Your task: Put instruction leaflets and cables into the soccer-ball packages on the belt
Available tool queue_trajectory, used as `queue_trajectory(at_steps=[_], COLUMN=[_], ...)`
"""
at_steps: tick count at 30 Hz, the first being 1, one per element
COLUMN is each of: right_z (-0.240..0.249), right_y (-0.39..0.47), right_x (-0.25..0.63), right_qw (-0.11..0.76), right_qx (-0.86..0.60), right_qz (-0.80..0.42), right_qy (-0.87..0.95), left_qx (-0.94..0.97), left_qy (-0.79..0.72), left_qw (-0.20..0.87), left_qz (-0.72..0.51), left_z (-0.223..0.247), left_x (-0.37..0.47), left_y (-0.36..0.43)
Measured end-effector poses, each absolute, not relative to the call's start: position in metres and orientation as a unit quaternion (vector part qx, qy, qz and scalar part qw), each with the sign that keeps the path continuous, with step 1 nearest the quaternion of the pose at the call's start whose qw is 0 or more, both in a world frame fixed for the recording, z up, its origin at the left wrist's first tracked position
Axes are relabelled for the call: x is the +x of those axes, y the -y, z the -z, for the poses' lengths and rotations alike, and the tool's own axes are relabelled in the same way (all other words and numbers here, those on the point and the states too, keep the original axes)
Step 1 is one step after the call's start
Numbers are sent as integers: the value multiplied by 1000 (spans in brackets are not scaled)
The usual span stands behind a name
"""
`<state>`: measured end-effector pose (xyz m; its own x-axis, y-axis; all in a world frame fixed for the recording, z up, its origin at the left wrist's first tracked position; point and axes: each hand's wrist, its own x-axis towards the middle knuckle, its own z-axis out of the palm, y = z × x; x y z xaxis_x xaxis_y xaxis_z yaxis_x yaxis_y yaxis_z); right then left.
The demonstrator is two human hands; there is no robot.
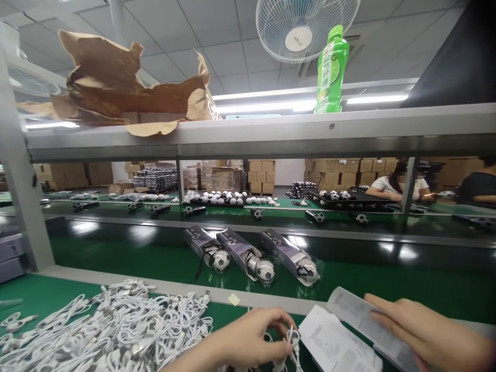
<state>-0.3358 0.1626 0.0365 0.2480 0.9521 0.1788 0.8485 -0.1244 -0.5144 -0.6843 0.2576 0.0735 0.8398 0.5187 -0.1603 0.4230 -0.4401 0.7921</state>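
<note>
My left hand [256, 336] is closed on a coiled white USB cable [294, 343], pinched between the thumb and fingers at the bottom centre. To its left lies a big pile of similar white cables [147, 325]. On the right, my right hand [422, 330] grips a long, translucent plastic tray [360, 315], thumb and fingers on its side. Between the hands sits a stack of printed white leaflets [335, 341], its lower part cut off by the frame. The tray's lower end is partly hidden by my right hand.
Several open purple boxes, one of them a box [244, 253] with a football-patterned ball end showing, lie on the green conveyor belt [135, 258]. A metal shelf [271, 129] spans overhead, carrying torn brown paper [135, 98] and a green bottle [332, 72]. A person [403, 183] sits across.
</note>
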Motion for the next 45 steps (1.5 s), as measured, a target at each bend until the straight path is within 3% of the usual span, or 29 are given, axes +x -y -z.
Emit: queue_trajectory(at_steps=[4, 10, 17, 19, 24, 28, 31, 37, 45], right_z=[-40, -43, -83, -91, -89, -86, -80, -62, -56], right_y=[-162, -153, -184, -199, -243, -279, -305, -332, -322], right_x=[-336, -344, -340, -337, -352, -391, -421, -453, -430], right_qw=[250, 302, 200, 192, 124, 30, -4, -63, -82], right_qx=[-714, -695, -708, -708, -669, -595, -545, -516, -505], right_qz=[-230, -168, -95, -41, 124, 228, 233, 216, 192], right_qy=[612, 630, 670, 678, 722, 770, 806, 826, 838], left_qx=[847, 913, 930, 931, 948, 936, 929, 963, 962], left_qy=[-327, -302, -318, -313, -296, -328, -341, -245, -222], left_qw=[408, 241, -74, -122, -87, -54, -40, -99, -127], left_qz=[-91, -134, -167, -142, -79, -115, -138, -56, -98], left_z=[-79, -70, -77, -74, -58, -60, -63, -23, 22], left_x=[-676, -678, -645, -626, -602, -616, -626, -596, -542], left_y=[-272, -291, -342, -361, -390, -391, -371, -313, -325])
